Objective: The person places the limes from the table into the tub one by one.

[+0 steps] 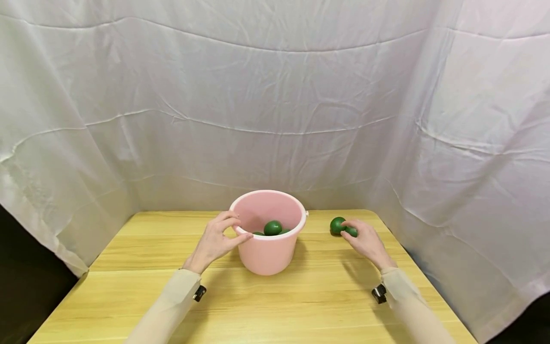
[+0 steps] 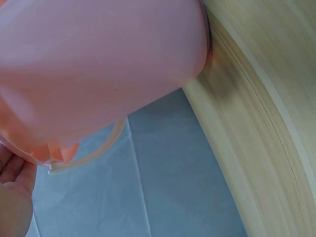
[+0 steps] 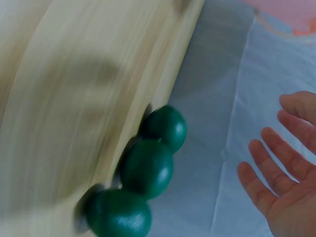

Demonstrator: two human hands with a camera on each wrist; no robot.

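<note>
A pink bucket [image 1: 267,255] stands upright on the table, with several smooth green fruits that look like limes [image 1: 272,228] inside. At its left rim, my left hand [image 1: 213,241] holds on with thumb and fingers; the left wrist view shows those fingertips [image 2: 17,170] against the rim. To the right of the bucket, my right hand [image 1: 364,240] hovers over more green fruits [image 1: 337,226], partly hiding them. Three of them lie in a row on the table in the right wrist view, the middle one [image 3: 147,168] included. There the right hand [image 3: 291,182] has loosely extended fingers and holds nothing.
The light wooden table [image 1: 142,282] bears the bucket and fruits. Pale cloth curtains [image 1: 275,119] hang behind the table and along both sides. A handle [image 2: 106,145] hangs off the bucket. Small black devices [image 1: 199,293] sit at both wrists.
</note>
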